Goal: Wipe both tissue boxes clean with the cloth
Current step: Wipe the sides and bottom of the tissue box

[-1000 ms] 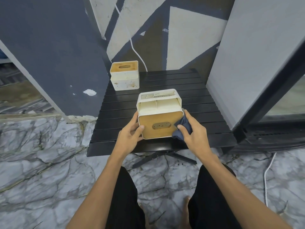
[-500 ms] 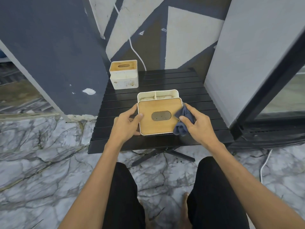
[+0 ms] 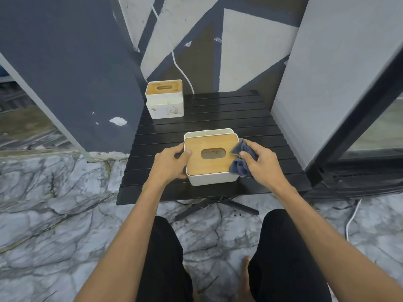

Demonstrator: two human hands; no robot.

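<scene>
Upright, near tissue box [image 3: 210, 159], wooden lid, white body.

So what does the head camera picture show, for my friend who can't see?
A person's right hand holds a grey cloth against a wood-lidded white tissue box while the left hand steadies it on a black slatted table. A second, stained box waits behind.

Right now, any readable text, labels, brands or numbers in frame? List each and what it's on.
None readable.
Near tissue box: no print shows on its wooden lid or white sides.
Far tissue box: only brown stains on its white front, no lettering.
Cloth, black table, painted wall: no writing or signs.
</scene>
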